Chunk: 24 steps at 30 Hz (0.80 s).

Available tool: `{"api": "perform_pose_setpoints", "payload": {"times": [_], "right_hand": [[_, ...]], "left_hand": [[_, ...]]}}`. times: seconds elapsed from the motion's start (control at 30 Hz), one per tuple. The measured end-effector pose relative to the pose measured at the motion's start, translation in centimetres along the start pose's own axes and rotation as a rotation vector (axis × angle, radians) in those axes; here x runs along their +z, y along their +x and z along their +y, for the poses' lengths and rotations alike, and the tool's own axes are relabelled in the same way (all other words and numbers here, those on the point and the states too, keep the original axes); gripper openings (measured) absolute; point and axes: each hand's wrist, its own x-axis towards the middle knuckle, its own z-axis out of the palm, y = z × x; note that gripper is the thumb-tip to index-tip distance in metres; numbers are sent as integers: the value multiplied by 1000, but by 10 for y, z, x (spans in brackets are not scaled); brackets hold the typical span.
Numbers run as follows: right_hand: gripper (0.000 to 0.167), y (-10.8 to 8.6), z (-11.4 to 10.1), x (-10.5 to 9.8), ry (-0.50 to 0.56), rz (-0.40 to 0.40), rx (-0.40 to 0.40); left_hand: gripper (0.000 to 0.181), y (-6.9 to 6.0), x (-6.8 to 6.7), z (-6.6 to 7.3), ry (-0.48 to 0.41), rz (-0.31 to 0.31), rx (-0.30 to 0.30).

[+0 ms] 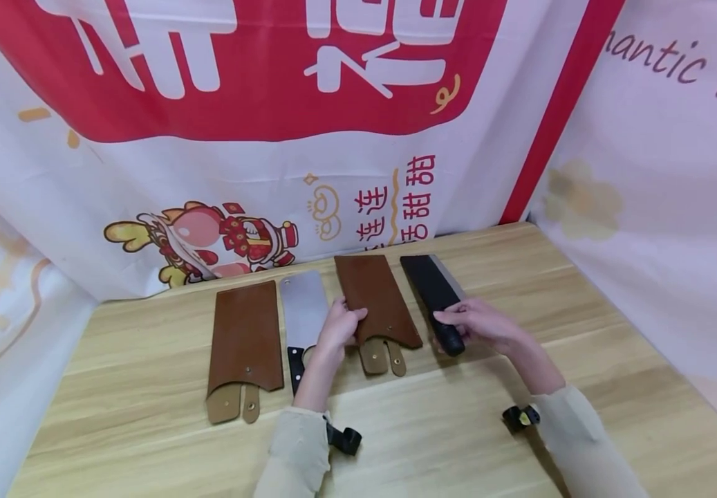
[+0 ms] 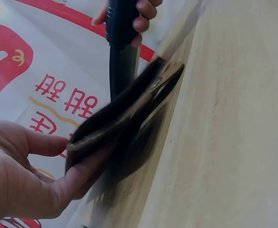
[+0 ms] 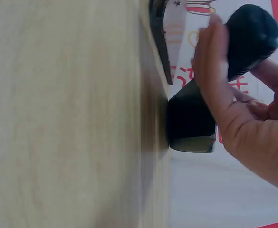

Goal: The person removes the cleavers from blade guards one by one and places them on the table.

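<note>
In the head view my left hand pinches the left edge of a brown leather knife sheath. Seen from the left wrist, the thumb lies on one side of this sheath and the fingers on the other, its mouth tilted off the table. Just right of it, my right hand grips the black handle of a cleaver with a dark blade and a silvery edge. That blade points to the back wall, and the handle end sticks up in the right wrist view. Cleaver and sheath are apart.
A second brown sheath lies flat at the left, its tan strap tabs toward me. Beside it rests a silver-bladed cleaver, its black riveted handle partly behind my left forearm. Printed cloth hangs along the wooden table's back edge.
</note>
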Motion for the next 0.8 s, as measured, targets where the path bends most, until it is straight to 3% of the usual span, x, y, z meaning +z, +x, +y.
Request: {"api": "perform_pose_setpoints", "payload": {"times": [0.07, 0.23, 0.33, 0.43, 0.57, 0.67, 0.73, 0.8], "right_hand": [[29, 6, 0, 4, -96, 22, -7], [29, 16, 0, 14, -418, 90, -37], [27, 20, -1, 19, -506, 107, -39], [29, 22, -4, 21, -597, 111, -48], [30, 16, -5, 17, -721, 128, -56], [30, 10, -5, 9, -773, 129, -42], [32, 5, -7, 2, -801, 151, -47], [31, 1, -10, -6, -812, 211, -73]], "left_hand": [[55, -1, -3, 2, 55, 4, 34], [66, -7, -10, 9, 325, 19, 98], [72, -12, -13, 13, 449, 30, 114], [72, -17, -15, 18, 497, 43, 151], [68, -24, -20, 27, 625, 13, 273], [65, -29, -31, 34, 804, 5, 404], [65, -31, -42, 38, 938, 46, 470], [67, -34, -54, 42, 1045, 109, 497]]}}
